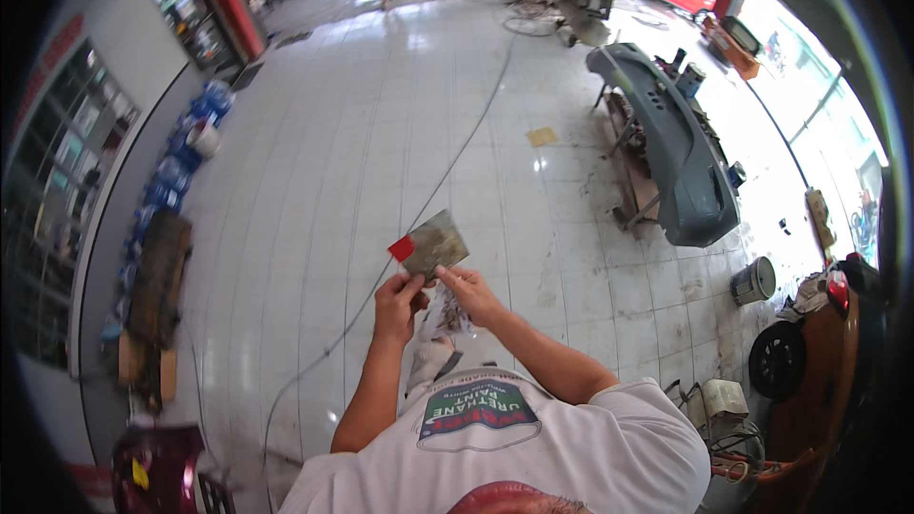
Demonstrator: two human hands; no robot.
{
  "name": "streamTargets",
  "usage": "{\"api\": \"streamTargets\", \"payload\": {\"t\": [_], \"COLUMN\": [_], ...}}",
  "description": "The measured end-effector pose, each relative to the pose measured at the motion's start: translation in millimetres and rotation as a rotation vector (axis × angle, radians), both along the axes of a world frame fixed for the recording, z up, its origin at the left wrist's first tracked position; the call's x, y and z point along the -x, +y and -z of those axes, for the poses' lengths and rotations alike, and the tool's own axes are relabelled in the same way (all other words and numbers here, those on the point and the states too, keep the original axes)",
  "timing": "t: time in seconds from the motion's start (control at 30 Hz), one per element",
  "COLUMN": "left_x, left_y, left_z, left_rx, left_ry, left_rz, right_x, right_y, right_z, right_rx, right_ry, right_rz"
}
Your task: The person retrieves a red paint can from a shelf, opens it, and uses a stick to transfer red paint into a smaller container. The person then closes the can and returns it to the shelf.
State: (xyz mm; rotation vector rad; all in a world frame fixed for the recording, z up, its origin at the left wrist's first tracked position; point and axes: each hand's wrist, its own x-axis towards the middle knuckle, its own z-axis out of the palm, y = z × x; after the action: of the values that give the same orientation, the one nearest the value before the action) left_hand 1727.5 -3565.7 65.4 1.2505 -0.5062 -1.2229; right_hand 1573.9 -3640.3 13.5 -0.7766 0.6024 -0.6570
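Bright daylight from the washed-out right-hand opening [792,86] glares off the tiled floor [314,143]; straight edges bow near the dark rim.

The white T-shirt [628,433] bears red and white lettering on a green and dark-blue can-shaped print [479,414], and red wall lettering [49,67] runs along the pale wall [119,9] above the gridded window [71,171] at the left.

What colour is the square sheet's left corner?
The left corner is red, clearest in the head view.
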Motion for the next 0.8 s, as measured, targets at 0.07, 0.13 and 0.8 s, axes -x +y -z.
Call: {"api": "streamTargets", "payload": {"t": [0.07, 0.13, 0.8], "left_x": [-20.1, -54.2, -347.0], "left_y": [-57.9, -119.3, -601.2], "left_z": [16.7, 37.6, 151.9], "left_rx": [-0.002, 0.006, -0.425], "left_ry": [-0.041, -0.093, -0.891], "left_rz": [0.069, 0.15, 0.326], "right_x": [-22.5, -39.5, -87.8], "right_y": [-55.6, -120.6, -684.8], "right_z": [3.9, 5.1, 26.0], "right_rx": [-0.026, -0.058, -0.244], "right_ry": [-0.059, -0.054, -0.076], "right_rz": [0.137, 0.209, 0.719]}}
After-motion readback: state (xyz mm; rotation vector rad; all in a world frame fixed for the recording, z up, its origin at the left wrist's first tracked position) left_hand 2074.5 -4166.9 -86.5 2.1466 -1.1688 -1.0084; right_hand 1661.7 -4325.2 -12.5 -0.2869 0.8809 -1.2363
